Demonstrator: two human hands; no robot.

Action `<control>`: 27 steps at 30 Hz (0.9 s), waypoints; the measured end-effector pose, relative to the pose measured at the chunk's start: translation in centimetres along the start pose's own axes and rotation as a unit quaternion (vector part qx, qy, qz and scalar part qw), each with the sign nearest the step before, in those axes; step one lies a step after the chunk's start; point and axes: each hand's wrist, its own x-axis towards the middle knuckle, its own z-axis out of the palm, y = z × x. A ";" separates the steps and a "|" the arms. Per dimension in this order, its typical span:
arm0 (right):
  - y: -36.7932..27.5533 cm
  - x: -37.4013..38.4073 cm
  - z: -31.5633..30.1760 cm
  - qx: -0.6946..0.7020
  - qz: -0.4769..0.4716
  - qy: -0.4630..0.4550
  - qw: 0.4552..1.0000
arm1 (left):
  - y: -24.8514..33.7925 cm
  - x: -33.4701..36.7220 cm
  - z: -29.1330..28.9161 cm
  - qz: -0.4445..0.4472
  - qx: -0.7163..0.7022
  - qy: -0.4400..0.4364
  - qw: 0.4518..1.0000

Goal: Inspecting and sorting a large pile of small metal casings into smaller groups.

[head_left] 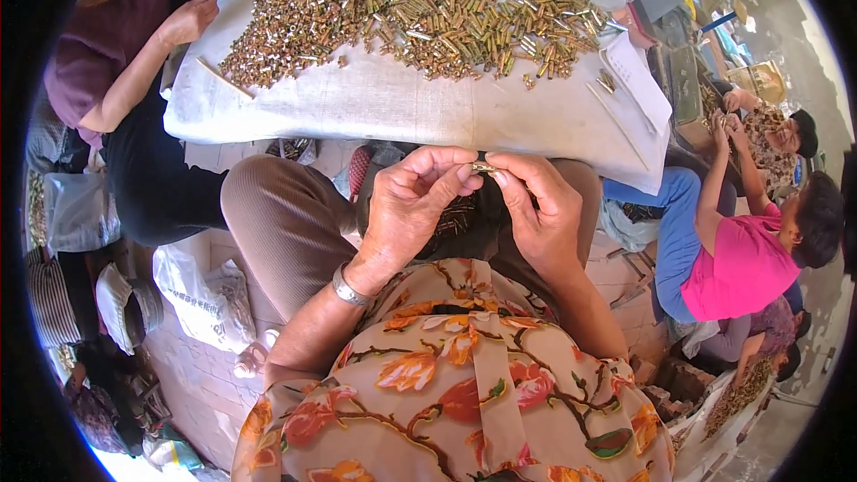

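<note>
Just beyond my lap, my left hand [406, 201] and my right hand [543, 210] meet in front of the table's near edge. Between their fingertips they pinch a small brass-coloured metal sleeve [483, 168], lying roughly sideways. Fingers cover both its ends, so I cannot tell whether it is one piece or two. Below my hands, several similar dark-gold parts [457, 214] show in a dark holder on my lap. On the cloth-covered table [330, 112] lies a big heap of gold-coloured metal sleeves [482, 0], with small nut-like pieces [290, 40] at its left side.
A thin stick [225, 78] lies left on the cloth, another stick [618, 125] right beside white paper [638, 80]. A co-worker's hands [192, 13] are at the table's left. A person in pink [736, 263] sits at the right. A plastic bag [205, 299] stands on the floor.
</note>
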 end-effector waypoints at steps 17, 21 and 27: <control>1.9 -0.5 -2.5 0.428 0.345 -0.195 0.812 | -1.1 1.2 -1.5 -0.161 -0.159 -0.204 0.952; 4.5 -0.3 -2.5 0.533 0.382 -0.136 0.742 | 0.2 4.7 0.0 -0.129 0.017 -0.167 0.977; 11.5 5.1 -5.8 0.407 0.403 0.048 0.818 | -5.0 15.1 3.3 0.184 0.462 -0.094 0.862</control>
